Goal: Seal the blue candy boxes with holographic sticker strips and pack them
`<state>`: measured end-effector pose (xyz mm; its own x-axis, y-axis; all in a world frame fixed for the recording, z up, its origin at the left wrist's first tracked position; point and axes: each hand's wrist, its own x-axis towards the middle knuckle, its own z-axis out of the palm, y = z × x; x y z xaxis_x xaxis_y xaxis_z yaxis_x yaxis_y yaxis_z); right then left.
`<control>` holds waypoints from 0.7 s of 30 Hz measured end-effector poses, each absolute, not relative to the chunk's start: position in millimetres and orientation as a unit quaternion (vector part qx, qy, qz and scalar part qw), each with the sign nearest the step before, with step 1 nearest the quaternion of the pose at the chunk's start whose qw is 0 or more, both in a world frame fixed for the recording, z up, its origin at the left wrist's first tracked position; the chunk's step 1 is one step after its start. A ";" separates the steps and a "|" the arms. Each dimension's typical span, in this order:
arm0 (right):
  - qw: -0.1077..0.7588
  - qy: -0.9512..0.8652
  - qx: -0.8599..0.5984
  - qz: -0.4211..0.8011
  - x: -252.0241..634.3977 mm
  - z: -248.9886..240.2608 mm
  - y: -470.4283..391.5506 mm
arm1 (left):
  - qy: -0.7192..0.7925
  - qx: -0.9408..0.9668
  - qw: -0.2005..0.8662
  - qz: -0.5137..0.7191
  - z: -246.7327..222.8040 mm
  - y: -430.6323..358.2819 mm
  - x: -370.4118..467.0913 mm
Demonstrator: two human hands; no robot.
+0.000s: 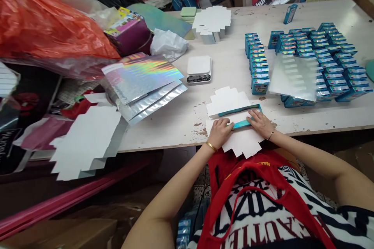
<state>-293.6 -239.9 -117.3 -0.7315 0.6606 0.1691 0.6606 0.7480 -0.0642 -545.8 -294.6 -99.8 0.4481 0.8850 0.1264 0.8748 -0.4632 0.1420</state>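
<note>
A white die-cut cardboard box blank [229,99] lies at the table's front edge, its blue-printed side walls folded up around a long narrow middle. My left hand [219,134] grips the near blue wall at its left end, fingers bent over the edge. At the other end of that wall my right hand [261,124] presses and pinches the fold near the right corner. Part of the near wall is hidden under my fingers. The white near flap [243,142] of the blank hangs toward my red apron.
Rows of small blue boxes [324,74] stand at the right, with a translucent plastic sheet [293,77] over some. A white digital scale [199,69] sits behind the blank. More white blanks [87,136], silvery pouches [146,85] and an orange plastic bag [52,15] crowd the left.
</note>
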 end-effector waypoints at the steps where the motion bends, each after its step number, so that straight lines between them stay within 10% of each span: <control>1: 0.080 -0.929 -0.362 0.001 -294.8 -115.9 -240.1 | 0.527 0.846 0.029 0.080 -102.7 -298.4 -543.3; 21: -0.223 -0.879 -0.396 0.148 -324.5 -44.3 -210.5 | 0.536 0.745 0.385 0.095 -96.1 -254.8 -560.2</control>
<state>-324.5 -210.5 -44.3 -0.5876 0.6293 -0.5086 0.7611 0.6432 -0.0834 -560.2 -254.8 -96.1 0.4074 0.8722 -0.2708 0.7253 -0.1288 0.6763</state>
